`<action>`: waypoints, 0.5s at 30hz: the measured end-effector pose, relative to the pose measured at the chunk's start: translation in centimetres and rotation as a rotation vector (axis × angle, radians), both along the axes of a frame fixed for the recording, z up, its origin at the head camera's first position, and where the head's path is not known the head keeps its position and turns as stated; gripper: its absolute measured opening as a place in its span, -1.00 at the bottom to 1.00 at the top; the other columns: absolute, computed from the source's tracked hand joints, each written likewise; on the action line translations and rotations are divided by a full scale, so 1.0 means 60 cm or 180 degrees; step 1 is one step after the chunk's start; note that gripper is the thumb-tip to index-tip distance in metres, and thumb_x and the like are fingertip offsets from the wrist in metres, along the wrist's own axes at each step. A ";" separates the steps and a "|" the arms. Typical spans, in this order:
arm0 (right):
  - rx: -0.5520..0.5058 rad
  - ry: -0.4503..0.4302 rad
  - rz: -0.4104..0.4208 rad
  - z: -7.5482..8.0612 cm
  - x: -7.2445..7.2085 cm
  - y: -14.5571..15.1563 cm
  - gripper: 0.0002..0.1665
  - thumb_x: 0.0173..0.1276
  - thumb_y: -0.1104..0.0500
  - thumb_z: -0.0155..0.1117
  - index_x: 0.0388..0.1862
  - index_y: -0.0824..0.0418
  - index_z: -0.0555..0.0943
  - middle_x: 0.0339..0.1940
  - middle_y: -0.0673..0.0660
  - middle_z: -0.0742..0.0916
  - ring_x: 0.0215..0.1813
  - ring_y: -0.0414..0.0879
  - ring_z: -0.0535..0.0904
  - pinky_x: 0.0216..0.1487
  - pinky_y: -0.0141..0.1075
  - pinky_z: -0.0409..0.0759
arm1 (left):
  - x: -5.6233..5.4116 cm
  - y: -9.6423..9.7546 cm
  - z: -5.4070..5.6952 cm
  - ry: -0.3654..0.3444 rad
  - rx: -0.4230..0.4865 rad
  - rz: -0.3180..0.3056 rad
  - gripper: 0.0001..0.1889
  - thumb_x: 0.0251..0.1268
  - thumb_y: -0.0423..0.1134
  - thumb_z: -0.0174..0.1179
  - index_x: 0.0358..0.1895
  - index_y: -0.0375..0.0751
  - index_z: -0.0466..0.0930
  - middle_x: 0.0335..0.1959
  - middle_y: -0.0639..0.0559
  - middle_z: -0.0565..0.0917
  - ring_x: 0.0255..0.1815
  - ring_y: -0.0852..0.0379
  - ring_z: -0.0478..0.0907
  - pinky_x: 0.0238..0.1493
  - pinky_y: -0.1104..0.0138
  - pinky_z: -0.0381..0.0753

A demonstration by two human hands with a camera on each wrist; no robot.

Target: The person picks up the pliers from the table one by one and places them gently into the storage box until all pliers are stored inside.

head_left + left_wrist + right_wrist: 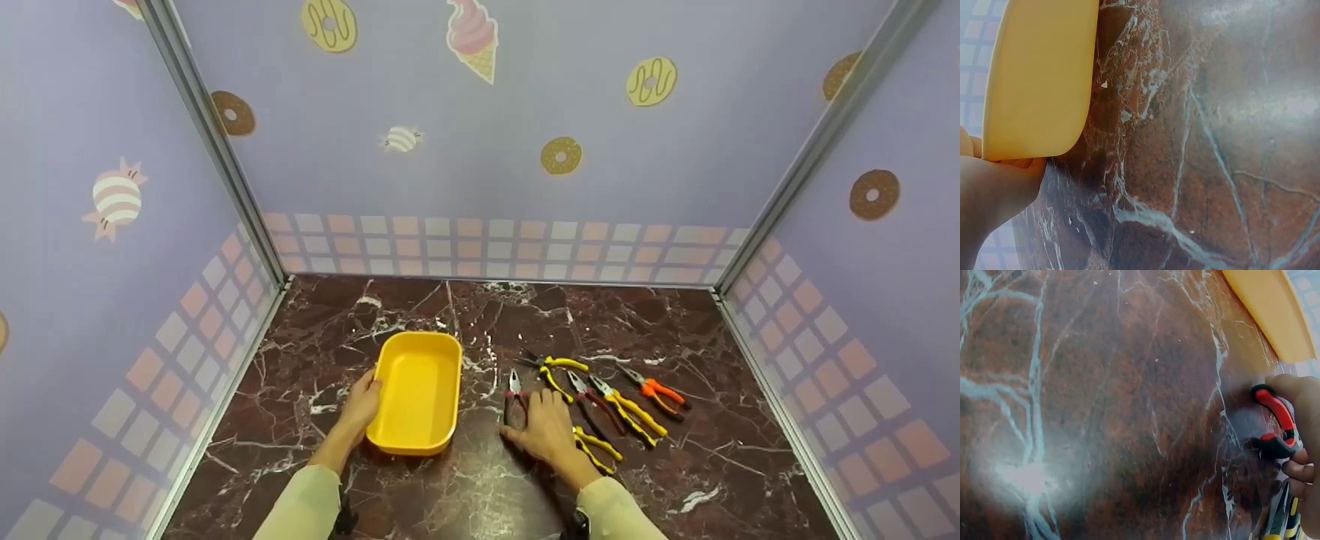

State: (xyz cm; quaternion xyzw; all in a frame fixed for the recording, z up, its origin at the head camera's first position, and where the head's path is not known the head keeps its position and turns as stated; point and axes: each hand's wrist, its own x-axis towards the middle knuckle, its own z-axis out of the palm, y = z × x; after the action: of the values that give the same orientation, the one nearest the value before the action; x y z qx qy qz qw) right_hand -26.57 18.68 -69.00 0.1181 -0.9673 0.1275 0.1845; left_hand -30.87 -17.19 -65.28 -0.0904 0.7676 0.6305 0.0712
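from where i stand, no word, number, brand or sign can be read on anything here, and any marks on the pliers [611, 396] are too small to make out

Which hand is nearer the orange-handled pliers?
Right. The right hand holds the red-and-black pliers, left of the orange-handled pliers with other pliers between; the left hand is farther left, holding the left side of the yellow bin.
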 end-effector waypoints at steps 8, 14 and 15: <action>-0.0079 -0.0356 0.0270 0.010 -0.010 0.021 -0.28 0.03 -0.09 0.63 -0.01 0.35 0.59 -0.14 0.25 0.56 -0.07 0.25 0.49 -0.06 0.12 0.57 | -0.004 -0.003 -0.002 -0.0082 0.0111 -0.0101 -0.43 0.79 -0.21 -0.28 0.69 -0.38 0.03 0.50 -0.44 0.38 0.35 -0.31 0.49 0.38 -0.12 0.48; -0.0136 -0.0538 0.0397 0.016 -0.014 0.025 -0.23 -0.02 -0.03 0.62 0.11 0.35 0.63 -0.05 0.29 0.59 0.01 0.29 0.52 -0.02 0.18 0.59 | -0.003 -0.009 -0.006 -0.0153 0.0209 -0.0098 -0.43 0.80 -0.19 -0.29 0.69 -0.37 0.03 0.47 -0.44 0.40 0.34 -0.30 0.49 0.34 -0.10 0.52; -0.0156 -0.0557 0.0409 0.016 -0.014 0.026 -0.23 -0.03 -0.03 0.61 0.12 0.35 0.64 -0.05 0.29 0.59 0.01 0.29 0.52 -0.01 0.18 0.59 | -0.003 -0.010 -0.007 -0.0153 0.0218 -0.0098 -0.43 0.80 -0.19 -0.29 0.69 -0.37 0.03 0.46 -0.45 0.41 0.33 -0.30 0.50 0.33 -0.10 0.52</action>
State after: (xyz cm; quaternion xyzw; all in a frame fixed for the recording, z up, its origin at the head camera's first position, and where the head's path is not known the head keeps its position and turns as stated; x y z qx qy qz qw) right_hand -27.43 20.22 -68.05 0.1638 -0.9668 0.1725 0.0936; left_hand -31.06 -17.80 -65.69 -0.0912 0.7450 0.6529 0.1023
